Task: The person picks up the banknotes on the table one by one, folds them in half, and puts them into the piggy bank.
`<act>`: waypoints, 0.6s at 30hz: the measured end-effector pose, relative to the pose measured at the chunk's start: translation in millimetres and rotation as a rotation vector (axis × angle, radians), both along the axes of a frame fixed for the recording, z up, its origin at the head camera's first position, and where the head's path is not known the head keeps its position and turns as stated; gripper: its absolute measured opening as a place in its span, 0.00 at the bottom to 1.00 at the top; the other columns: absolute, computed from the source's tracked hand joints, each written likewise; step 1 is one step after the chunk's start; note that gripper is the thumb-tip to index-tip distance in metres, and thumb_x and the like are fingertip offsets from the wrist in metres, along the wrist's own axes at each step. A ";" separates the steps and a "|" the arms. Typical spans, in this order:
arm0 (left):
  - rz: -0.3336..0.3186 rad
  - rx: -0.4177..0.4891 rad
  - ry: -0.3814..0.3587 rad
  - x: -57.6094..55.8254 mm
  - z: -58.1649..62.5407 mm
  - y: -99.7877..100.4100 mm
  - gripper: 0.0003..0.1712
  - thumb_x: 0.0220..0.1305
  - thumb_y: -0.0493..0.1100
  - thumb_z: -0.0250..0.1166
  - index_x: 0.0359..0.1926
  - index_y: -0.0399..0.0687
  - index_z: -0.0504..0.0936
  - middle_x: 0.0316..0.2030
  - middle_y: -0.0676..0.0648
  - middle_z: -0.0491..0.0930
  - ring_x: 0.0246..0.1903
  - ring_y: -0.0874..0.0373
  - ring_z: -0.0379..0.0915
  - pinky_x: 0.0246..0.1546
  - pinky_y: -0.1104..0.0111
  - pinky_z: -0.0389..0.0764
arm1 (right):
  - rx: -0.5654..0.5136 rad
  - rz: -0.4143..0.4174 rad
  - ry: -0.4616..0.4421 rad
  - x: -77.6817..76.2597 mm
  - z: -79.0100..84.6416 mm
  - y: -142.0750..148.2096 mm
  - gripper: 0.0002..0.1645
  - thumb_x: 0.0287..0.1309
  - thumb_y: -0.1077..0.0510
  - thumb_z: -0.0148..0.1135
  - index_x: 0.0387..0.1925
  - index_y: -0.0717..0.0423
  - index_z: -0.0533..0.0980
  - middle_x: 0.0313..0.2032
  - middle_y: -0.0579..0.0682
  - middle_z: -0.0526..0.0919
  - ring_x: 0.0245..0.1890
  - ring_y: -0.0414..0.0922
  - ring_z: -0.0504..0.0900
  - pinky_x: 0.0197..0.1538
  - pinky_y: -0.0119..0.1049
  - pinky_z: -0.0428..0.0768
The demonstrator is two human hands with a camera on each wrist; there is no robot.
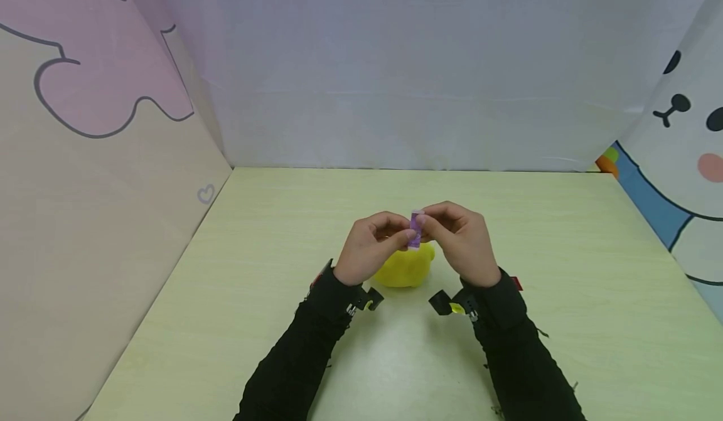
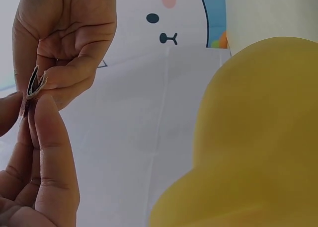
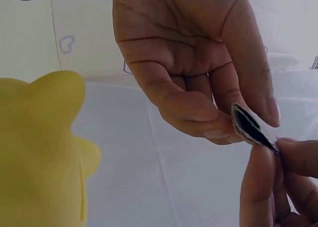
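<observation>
A small purple folded strip (image 1: 415,229) is held upright between both hands near the middle of the table. My left hand (image 1: 364,251) pinches it low down between thumb and fingers, while my right hand (image 1: 465,245) pinches its upper part. Seen end-on in the right wrist view, the folded strip (image 3: 250,127) has a dark inside and a thin pale edge, its layers slightly parted. Just below the hands a smooth, rounded yellow figure (image 1: 403,270) sits on the table, its top partly covered by them. Up close, the yellow figure (image 3: 39,147) shows rounded bumps.
The pale wooden table (image 1: 237,320) reaches back to a white sheet (image 1: 418,76). A pink cartoon-printed panel (image 1: 113,82) stands at the left, a panel with a white cartoon animal (image 1: 678,151) at the right. Dark sleeves carry wrist-mounted cameras close to the yellow figure.
</observation>
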State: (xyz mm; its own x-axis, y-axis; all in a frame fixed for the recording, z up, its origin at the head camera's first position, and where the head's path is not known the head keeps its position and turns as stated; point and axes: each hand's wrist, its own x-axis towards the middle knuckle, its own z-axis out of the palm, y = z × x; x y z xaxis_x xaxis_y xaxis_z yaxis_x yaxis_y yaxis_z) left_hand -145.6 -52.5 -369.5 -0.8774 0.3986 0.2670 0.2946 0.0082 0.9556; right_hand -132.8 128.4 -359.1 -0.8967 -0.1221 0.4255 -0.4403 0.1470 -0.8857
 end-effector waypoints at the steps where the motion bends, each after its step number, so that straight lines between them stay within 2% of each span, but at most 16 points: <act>1: 0.000 -0.006 -0.002 0.1 0.0 -0.1 0.10 0.67 0.36 0.63 0.45 0.33 0.82 0.41 0.34 0.82 0.33 0.63 0.80 0.42 0.66 0.85 | -0.006 -0.003 0.004 -0.1 0.1 0.5 0.09 0.63 0.65 0.61 0.42 0.70 0.80 0.32 0.35 0.84 0.30 0.37 0.83 0.37 0.29 0.85; 7: 0.005 -0.044 0.008 0.3 -0.2 0.4 0.10 0.66 0.37 0.64 0.45 0.35 0.82 0.41 0.36 0.83 0.33 0.59 0.80 0.42 0.66 0.84 | -0.047 -0.012 0.004 0.6 2.6 2.0 0.10 0.63 0.65 0.62 0.43 0.70 0.80 0.33 0.36 0.84 0.29 0.37 0.83 0.37 0.30 0.85; 14: 0.002 -0.039 0.014 0.5 -0.1 0.6 0.10 0.66 0.36 0.63 0.45 0.33 0.82 0.41 0.34 0.83 0.36 0.46 0.82 0.42 0.66 0.85 | -0.050 -0.011 -0.005 1.7 4.0 2.1 0.11 0.63 0.65 0.62 0.44 0.69 0.80 0.33 0.36 0.85 0.30 0.37 0.84 0.37 0.31 0.86; 18: 0.005 -0.035 0.014 -0.1 -1.3 0.6 0.10 0.67 0.35 0.63 0.45 0.32 0.82 0.41 0.34 0.83 0.35 0.51 0.82 0.42 0.67 0.85 | -0.027 -0.005 -0.019 1.4 3.7 3.7 0.12 0.63 0.63 0.62 0.45 0.69 0.80 0.33 0.36 0.84 0.31 0.37 0.84 0.38 0.31 0.86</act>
